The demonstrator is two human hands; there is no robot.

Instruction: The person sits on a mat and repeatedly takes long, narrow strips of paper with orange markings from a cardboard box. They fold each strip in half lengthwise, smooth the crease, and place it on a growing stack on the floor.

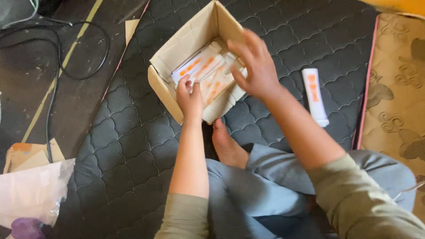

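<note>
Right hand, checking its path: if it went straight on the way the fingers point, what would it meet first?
Probably the white-and-orange packets in the cardboard box; the right hand hovers over them, though depth is unclear.

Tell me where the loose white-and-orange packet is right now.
In the head view, the loose packet lies on the dark quilted mat, right of the cardboard box, beyond the right hand.

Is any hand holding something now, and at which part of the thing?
The left hand pinches the near end of a white-and-orange packet in the cardboard box. The right hand hovers open, holding nothing.
</note>
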